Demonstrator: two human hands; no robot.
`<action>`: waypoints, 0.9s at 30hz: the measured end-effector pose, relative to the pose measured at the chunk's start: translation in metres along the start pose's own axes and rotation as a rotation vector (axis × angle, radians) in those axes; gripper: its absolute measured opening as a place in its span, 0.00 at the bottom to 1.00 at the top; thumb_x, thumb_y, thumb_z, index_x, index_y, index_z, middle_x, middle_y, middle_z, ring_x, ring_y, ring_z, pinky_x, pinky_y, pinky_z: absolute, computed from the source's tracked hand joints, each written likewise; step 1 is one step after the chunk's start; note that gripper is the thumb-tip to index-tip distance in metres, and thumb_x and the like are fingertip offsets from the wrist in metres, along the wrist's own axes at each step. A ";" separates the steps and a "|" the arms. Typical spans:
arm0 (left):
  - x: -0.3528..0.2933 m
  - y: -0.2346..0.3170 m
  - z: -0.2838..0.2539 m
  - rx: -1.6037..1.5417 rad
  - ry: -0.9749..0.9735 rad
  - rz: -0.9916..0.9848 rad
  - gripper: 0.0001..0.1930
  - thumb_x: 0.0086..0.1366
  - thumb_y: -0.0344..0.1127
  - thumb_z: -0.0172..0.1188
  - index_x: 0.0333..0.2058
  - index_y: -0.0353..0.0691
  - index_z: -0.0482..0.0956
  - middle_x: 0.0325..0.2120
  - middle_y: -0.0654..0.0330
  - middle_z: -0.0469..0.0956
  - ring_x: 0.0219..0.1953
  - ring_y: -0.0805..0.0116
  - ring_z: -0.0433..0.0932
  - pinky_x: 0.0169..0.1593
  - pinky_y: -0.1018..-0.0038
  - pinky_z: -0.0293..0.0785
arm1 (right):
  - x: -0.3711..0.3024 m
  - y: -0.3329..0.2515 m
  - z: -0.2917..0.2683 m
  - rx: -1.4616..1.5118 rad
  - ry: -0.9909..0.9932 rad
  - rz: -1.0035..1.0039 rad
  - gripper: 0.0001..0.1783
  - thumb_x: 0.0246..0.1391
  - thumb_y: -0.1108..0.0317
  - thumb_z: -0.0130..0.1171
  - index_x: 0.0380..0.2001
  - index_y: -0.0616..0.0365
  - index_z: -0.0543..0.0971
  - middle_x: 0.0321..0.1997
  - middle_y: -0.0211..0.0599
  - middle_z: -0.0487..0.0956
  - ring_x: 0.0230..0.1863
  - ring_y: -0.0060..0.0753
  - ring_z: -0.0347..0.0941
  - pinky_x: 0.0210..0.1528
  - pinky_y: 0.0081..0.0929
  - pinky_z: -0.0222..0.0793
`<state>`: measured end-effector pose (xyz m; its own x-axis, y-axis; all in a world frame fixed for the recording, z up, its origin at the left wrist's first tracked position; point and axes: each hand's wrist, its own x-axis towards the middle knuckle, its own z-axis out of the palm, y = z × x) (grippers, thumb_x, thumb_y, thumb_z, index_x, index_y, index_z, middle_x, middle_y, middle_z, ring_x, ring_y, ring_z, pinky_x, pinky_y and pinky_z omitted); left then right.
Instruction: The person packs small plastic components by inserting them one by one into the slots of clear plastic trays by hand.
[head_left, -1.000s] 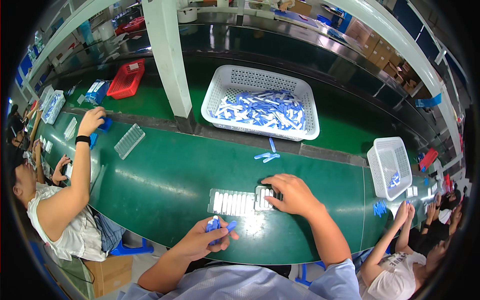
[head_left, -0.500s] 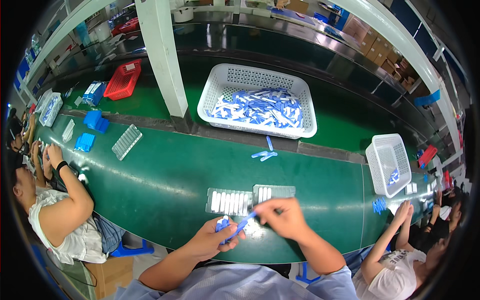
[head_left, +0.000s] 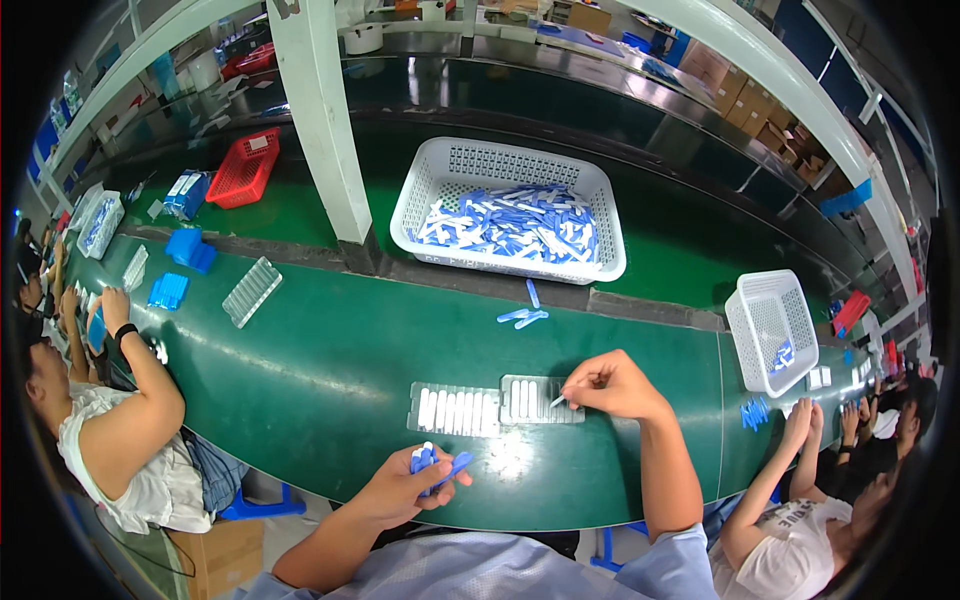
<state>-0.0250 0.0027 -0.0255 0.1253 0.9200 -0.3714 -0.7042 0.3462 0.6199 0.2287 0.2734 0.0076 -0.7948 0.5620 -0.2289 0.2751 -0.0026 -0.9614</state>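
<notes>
My left hand (head_left: 395,490) is closed round several slim blue-and-white plastic sticks (head_left: 423,459), above the table's near edge. One blue stick (head_left: 457,465) pokes out toward the right. Fingertips of my right hand (head_left: 622,388) pinch a small slim white stick (head_left: 558,401) over the right clear plastic tray (head_left: 545,413), whose left slots hold several white-topped sticks (head_left: 523,399). Beside it on the left lies a second clear tray (head_left: 491,430) with a row of similar white-topped sticks (head_left: 450,410) filling most of its slots.
Beyond the trays, a few loose blue sticks (head_left: 523,317) lie before a large white basket (head_left: 408,225) heaped with them. An empty clear tray (head_left: 252,292) and blue packs (head_left: 168,291) are at left. A smaller white basket (head_left: 742,335) stands right. Co-workers sit on both sides.
My right hand has left the sticks in my left hand and moved right and forward to the right tray with a white stick. My left hand has shifted slightly left.
</notes>
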 end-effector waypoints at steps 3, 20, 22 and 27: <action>-0.001 -0.001 0.001 -0.001 0.038 -0.020 0.07 0.76 0.34 0.57 0.45 0.37 0.77 0.42 0.47 0.81 0.29 0.71 0.71 0.24 0.79 0.55 | 0.009 -0.007 0.016 -0.320 0.028 -0.027 0.07 0.54 0.73 0.68 0.37 0.61 0.86 0.26 0.31 0.84 0.25 0.22 0.78 0.30 0.23 0.72; 0.019 -0.009 0.034 -0.028 -0.009 -0.069 0.17 0.77 0.37 0.56 0.55 0.31 0.75 0.42 0.57 0.80 0.33 0.73 0.73 0.27 0.81 0.60 | -0.022 -0.003 0.104 -0.270 0.257 -0.622 0.13 0.45 0.63 0.78 0.35 0.50 0.87 0.19 0.18 0.73 0.23 0.21 0.68 0.42 0.27 0.58; 0.022 -0.011 0.042 0.011 -0.012 -0.094 0.17 0.77 0.37 0.56 0.56 0.32 0.75 0.42 0.57 0.80 0.33 0.73 0.73 0.28 0.81 0.60 | -0.025 0.004 0.112 -0.323 0.141 -0.515 0.12 0.47 0.67 0.77 0.36 0.51 0.87 0.20 0.21 0.75 0.24 0.20 0.68 0.39 0.26 0.61; 0.026 -0.015 0.041 0.002 0.040 -0.102 0.17 0.77 0.36 0.55 0.58 0.32 0.74 0.43 0.55 0.81 0.34 0.72 0.73 0.28 0.80 0.61 | -0.021 0.022 0.088 0.192 0.524 -0.350 0.04 0.59 0.71 0.69 0.32 0.60 0.85 0.23 0.28 0.81 0.21 0.14 0.68 0.24 0.17 0.61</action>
<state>0.0174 0.0289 -0.0160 0.1683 0.8720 -0.4596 -0.6879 0.4379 0.5789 0.2036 0.1890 -0.0224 -0.4379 0.8846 0.1604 -0.0922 0.1333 -0.9868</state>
